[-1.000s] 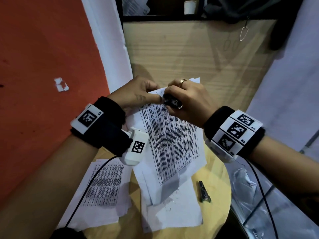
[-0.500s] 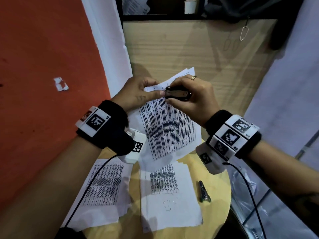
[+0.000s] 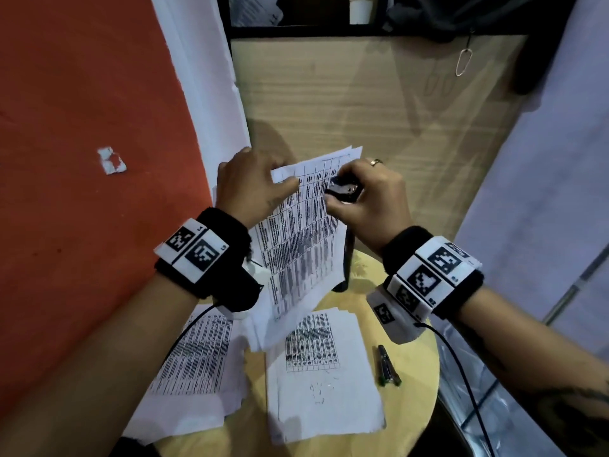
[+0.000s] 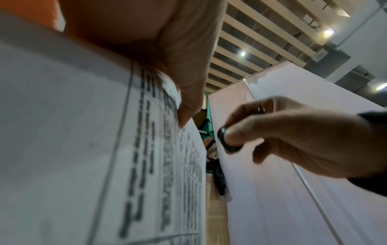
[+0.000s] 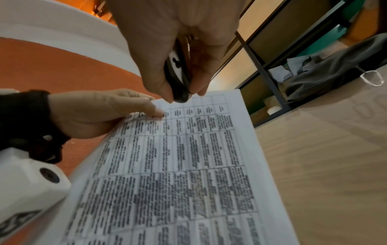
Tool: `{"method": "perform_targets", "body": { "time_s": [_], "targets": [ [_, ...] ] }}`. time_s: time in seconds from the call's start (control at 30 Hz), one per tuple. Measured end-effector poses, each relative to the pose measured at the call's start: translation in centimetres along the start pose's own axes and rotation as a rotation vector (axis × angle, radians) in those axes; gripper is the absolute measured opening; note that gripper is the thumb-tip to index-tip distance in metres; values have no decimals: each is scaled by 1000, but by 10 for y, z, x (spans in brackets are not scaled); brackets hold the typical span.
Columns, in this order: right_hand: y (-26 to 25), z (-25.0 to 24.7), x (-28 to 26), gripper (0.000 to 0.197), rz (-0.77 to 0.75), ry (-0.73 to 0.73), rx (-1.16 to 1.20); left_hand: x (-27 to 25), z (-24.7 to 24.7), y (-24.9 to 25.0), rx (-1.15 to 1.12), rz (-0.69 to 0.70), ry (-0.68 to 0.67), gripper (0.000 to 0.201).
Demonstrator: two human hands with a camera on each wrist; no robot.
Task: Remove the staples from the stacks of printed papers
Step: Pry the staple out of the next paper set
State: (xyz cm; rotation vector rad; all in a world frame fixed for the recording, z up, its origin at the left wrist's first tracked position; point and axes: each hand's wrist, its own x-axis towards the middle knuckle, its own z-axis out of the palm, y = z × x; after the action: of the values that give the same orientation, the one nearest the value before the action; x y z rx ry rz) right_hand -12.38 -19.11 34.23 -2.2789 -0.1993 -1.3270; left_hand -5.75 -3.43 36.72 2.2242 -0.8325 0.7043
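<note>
My left hand [image 3: 257,183] pinches the upper left corner of a printed paper stack [image 3: 303,245] and holds it up off the round table. Its thumb lies across the printed grid, as the right wrist view shows for the left hand [image 5: 100,114] on the paper stack [image 5: 178,165]. My right hand [image 3: 362,199] grips a black staple remover [image 3: 342,191] just right of that corner, a little off the sheet. The left wrist view shows the staple remover [image 4: 227,140] in the right hand [image 4: 293,142], apart from the paper stack [image 4: 104,165]. No staple can be made out.
Two more paper stacks lie on the yellow round table [image 3: 415,384]: one at the left [image 3: 197,364], one in the middle [image 3: 323,374] with small loose bits on it. A dark pen-like tool [image 3: 387,366] lies to the right. A wooden panel [image 3: 362,103] stands behind, an orange wall [image 3: 82,159] at left.
Both hands have lifted the held stack higher and away from me, uncovering the middle stack on the table. The staple remover has moved right, off the corner of the sheet.
</note>
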Motion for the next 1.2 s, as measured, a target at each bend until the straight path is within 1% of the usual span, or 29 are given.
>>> {"method": "perform_targets", "body": {
  "time_s": [0.17,0.27,0.3,0.33,0.37,0.43,0.47,0.53,0.63,0.7,0.73,0.77,0.83,0.9,0.93,0.97,1.03,1.07,1.1,1.13,1.17,1.2],
  "targets": [
    [17,2,-15,25,254,-209,-53,3,-4,-14,-32,15,-73,32],
    [29,5,-20,31,408,-319,-52,5,-2,-26,-104,-9,-147,44],
    [33,6,-20,34,460,-339,-10,6,-2,-32,-151,-30,-172,46],
    [38,8,-20,37,520,-344,74,7,-2,-37,-192,-52,-195,42],
    [41,8,-20,39,594,-344,183,7,-1,-42,-227,-65,-219,35],
    [44,6,-20,33,716,-352,455,7,-3,-47,-316,-81,-280,13],
    [44,4,-20,29,754,-381,563,7,-4,-48,-365,-86,-315,12],
    [45,1,-19,25,792,-433,701,7,-5,-50,-430,-92,-381,16],
    [47,3,-19,24,815,-451,808,8,-7,-52,-471,-86,-419,11],
    [49,5,-19,24,829,-433,823,8,-5,-58,-480,-84,-390,8],
    [48,5,-18,24,831,-417,829,8,-4,-63,-488,-92,-357,10],
    [49,3,-17,24,833,-398,835,9,-3,-72,-488,-108,-302,17],
    [51,-2,-14,23,845,-345,860,6,0,-94,-494,-181,-134,33],
    [54,-9,-12,21,867,-288,921,-3,5,-111,-589,-304,27,43],
    [55,-12,-11,20,877,-266,956,-11,10,-116,-674,-369,52,46],
    [56,-12,-12,19,889,-253,983,-19,16,-119,-753,-419,43,48],
    [55,-11,-14,23,915,-255,1016,-37,31,-113,-844,-482,-39,43],
    [54,-8,-15,29,931,-262,1015,-47,38,-107,-867,-499,-71,38],
    [53,-5,-18,37,937,-271,1010,-56,45,-104,-888,-510,-67,33],
    [52,-3,-20,41,947,-277,1009,-64,50,-101,-911,-522,-39,28],
    [52,1,-24,36,952,-279,1010,-73,54,-102,-929,-533,3,25],
    [52,4,-28,27,961,-265,1017,-80,58,-104,-930,-543,39,24]
  ]
}}
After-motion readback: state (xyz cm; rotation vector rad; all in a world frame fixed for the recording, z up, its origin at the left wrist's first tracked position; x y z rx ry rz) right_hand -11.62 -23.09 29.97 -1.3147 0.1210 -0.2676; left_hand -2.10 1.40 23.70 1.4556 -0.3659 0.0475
